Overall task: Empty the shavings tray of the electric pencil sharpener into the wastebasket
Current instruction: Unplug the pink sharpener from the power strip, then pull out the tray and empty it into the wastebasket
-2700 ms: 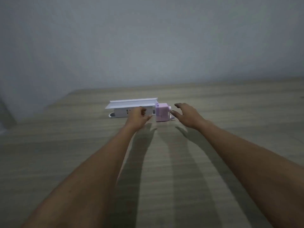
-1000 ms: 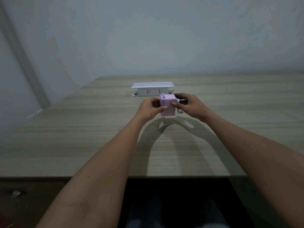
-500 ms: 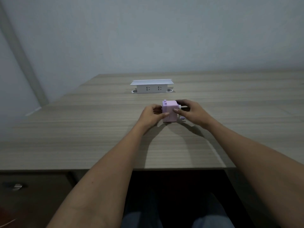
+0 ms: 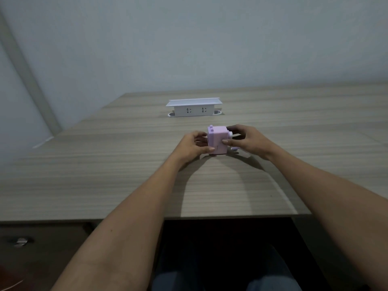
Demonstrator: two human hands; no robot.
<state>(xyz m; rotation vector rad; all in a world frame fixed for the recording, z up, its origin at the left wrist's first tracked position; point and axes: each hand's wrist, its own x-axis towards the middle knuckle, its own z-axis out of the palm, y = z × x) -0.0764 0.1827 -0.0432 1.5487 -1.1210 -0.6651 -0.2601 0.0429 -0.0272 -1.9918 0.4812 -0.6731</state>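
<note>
A small lilac pencil sharpener [image 4: 217,140] stands on the wooden desk [image 4: 105,164], a box with two small knobs on top and a crank on its right side. My left hand [image 4: 192,147] grips its left face, thumb low at the front corner. My right hand [image 4: 245,139] holds the right side, thumb on the front face and fingers around the crank end. I cannot make out the shavings tray as a separate part. No wastebasket is in view.
A white pop-up socket box [image 4: 194,108] with its lid raised sits farther back on the desk. The desk's front edge runs below my forearms, with a dark drawer front and metal knob [image 4: 20,241] at lower left. My knees show under the desk.
The sharpener went from beside the socket box toward me and now rests on the desk. Since half a second ago both hands keep their grip, with hardly any movement.
</note>
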